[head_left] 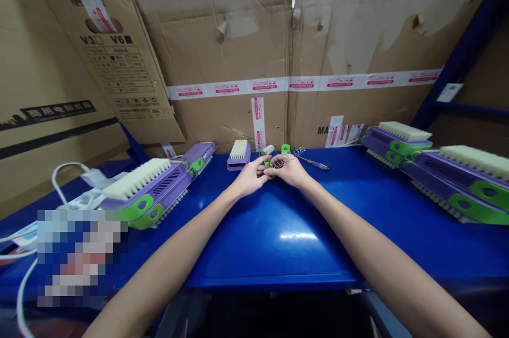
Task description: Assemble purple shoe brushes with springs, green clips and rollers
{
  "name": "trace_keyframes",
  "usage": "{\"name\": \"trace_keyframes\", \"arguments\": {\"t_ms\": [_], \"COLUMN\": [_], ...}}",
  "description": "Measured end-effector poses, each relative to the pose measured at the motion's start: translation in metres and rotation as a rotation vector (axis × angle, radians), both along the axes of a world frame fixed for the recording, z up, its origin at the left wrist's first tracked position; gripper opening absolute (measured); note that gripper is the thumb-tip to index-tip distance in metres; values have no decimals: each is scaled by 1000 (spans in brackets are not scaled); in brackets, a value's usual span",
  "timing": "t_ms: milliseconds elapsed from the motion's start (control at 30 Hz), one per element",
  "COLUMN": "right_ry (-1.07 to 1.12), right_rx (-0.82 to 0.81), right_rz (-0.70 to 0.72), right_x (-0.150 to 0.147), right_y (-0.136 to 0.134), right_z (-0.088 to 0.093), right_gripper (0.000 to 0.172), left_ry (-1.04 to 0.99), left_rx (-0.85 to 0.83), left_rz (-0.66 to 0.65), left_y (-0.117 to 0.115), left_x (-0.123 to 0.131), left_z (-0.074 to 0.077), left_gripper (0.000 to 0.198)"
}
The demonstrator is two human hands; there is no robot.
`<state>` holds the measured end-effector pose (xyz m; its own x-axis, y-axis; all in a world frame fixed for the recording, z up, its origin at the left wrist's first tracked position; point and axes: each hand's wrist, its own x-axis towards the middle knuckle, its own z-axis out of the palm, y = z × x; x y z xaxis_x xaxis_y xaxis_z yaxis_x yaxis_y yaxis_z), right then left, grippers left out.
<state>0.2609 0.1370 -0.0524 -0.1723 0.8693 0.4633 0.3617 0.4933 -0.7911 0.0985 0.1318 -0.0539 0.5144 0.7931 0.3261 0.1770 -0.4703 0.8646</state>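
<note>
Near the back of the blue table, my left hand (250, 178) and my right hand (293, 171) meet, fingers closed around a small green plastic piece (269, 170) that they mostly hide. A thin metal coil spring (293, 155) stretches across the back of my right hand; whether the fingers grip it I cannot tell. Just behind the hands is another green part (285, 149), with a small pale piece (268, 150) beside it. A screwdriver (317, 163) lies to the right of my right hand. Left of my left hand sits a purple block with cream bristles (239, 153).
Purple-and-green brush units with cream bristles stand at the left (139, 192) and the right (457, 168) of the blue table (274, 253). White cables (59, 181) run along the left side. Cardboard walls (230, 51) close off the back.
</note>
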Motion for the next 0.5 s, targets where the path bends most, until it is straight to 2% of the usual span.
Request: {"name": "trace_keyframes", "arguments": {"t_ms": [333,500], "right_ry": [10,101], "right_rx": [-68,-77], "right_rz": [76,92], "right_x": [7,5], "right_y": [0,1], "right_z": [2,3], "right_gripper": [39,39], "left_ry": [-185,-296], "left_rx": [-225,-367], "left_rz": [29,123], "left_y": [4,2], "left_x": [3,6], "left_z": [2,9], "left_gripper": [44,39]}}
